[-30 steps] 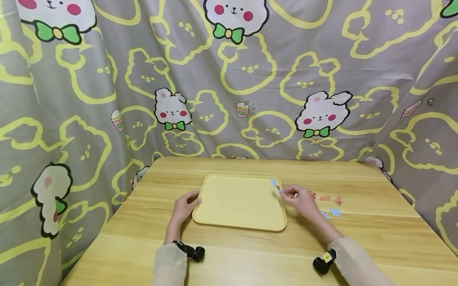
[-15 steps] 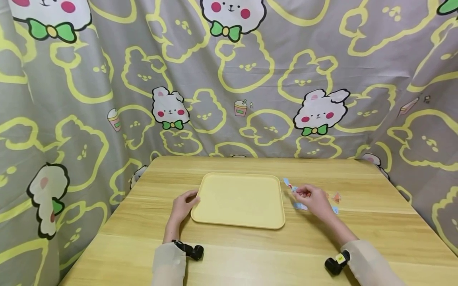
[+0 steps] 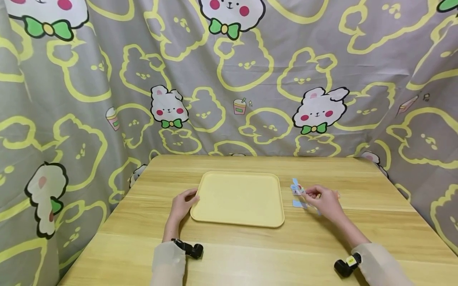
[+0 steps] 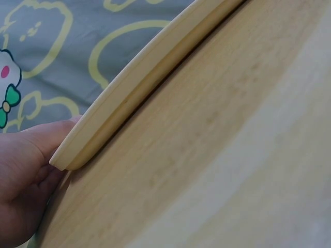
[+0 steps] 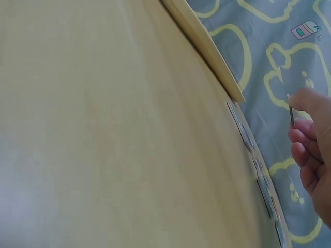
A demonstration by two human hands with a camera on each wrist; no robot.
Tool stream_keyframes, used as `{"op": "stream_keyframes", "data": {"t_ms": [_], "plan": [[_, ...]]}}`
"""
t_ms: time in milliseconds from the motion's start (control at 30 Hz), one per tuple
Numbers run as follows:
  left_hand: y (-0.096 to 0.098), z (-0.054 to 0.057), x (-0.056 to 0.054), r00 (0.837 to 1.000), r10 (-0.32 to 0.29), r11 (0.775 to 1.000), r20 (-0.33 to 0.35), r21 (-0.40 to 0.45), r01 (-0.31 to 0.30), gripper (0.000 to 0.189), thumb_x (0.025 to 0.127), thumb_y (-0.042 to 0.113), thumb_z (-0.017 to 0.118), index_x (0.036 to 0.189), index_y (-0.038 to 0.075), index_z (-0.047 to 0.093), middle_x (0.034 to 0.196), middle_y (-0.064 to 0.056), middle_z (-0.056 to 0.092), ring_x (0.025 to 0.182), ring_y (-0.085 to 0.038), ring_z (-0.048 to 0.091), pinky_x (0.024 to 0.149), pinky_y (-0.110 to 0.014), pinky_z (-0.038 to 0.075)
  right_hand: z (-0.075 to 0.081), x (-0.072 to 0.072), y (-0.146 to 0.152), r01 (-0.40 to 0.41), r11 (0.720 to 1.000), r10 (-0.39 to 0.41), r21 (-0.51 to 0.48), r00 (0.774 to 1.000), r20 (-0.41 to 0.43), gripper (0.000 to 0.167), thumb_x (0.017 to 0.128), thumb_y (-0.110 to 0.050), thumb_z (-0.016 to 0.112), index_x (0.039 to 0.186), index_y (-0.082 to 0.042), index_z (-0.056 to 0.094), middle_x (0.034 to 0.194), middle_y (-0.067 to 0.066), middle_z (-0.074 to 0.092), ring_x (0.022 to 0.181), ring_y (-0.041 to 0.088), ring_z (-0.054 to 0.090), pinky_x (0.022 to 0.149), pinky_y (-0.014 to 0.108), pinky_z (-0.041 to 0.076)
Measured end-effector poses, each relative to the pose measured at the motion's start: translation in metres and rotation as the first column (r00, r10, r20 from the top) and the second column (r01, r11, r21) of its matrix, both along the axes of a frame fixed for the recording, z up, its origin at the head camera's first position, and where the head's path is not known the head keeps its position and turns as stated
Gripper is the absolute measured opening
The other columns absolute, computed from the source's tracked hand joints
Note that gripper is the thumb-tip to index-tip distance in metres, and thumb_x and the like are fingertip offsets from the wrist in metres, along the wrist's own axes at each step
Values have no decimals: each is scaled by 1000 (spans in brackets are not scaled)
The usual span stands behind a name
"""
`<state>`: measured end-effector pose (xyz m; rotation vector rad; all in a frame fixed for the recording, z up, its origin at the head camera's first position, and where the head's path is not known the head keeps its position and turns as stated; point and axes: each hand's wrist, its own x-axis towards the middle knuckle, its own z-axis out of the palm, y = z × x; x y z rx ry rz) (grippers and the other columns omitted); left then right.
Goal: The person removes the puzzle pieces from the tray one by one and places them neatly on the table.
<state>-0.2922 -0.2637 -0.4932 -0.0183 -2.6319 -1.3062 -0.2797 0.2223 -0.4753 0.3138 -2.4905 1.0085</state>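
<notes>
A yellow rectangular tray (image 3: 237,198) lies on the wooden table. At its left edge my left hand (image 3: 184,204) grips the rim; the left wrist view has the thumb over the tray's edge (image 4: 111,101) and curled fingers lower down. To the right of the tray, my right hand (image 3: 325,201) pinches a small flat puzzle piece (image 3: 299,189), blue with some red. Edge-on, that piece (image 5: 290,109) appears as a thin strip between thumb and finger in the right wrist view. Below the held piece lie other blue puzzle pieces (image 3: 297,203), partly hidden by the right hand.
The wooden table (image 3: 229,254) runs back to a grey curtain (image 3: 214,79) with yellow outlines and white cartoon animals. Several flat pieces (image 5: 265,192) lie along the table beyond the tray corner in the right wrist view. Each wrist wears a black camera (image 3: 346,267).
My right hand has moved right, from over the tray's right edge to above the loose pieces, still pinching the puzzle piece. The left hand stays on the tray rim.
</notes>
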Motion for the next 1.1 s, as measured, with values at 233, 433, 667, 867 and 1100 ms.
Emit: {"op": "stream_keyframes", "data": {"t_ms": [233,433,667,867,1100], "plan": [[0,0,0,1000,-6,1000,-11,-14,6,39,90,20,71,126,6,67,125,-16,68,126,-37,57,111,-50,44,2,7,14,21,1000,-21,20,1000,16,8,82,-11,76,85,-4,72,73,2,68,64,-7,48,53,16,42],[0,0,-1,1000,-7,1000,5,-6,7,39,91,20,70,127,6,65,127,-16,67,126,-36,57,110,-49,44,1,15,28,46,998,-47,49,999,12,7,82,-10,76,85,-5,72,73,1,67,65,-8,47,54,15,41],[-1,2,-2,1000,-14,1000,23,4,14,40,92,20,69,129,7,64,129,-16,66,127,-35,57,111,-47,44,-1,21,40,43,998,-43,35,999,4,10,83,-9,76,90,-4,73,77,4,70,67,-10,48,56,11,43],[0,2,-1,1000,-7,1000,24,-6,7,40,92,21,69,129,6,64,129,-16,66,128,-36,56,112,-48,43,-3,27,51,70,996,-68,59,997,-28,8,80,-8,78,83,-5,71,72,2,67,65,-11,46,55,11,40],[0,2,0,1000,0,1000,5,-11,0,39,90,20,71,127,5,66,127,-16,67,126,-36,58,111,-49,44,-6,35,66,104,992,-103,73,994,-18,8,80,-9,78,82,-6,71,72,0,67,66,-12,46,55,10,40]]}}
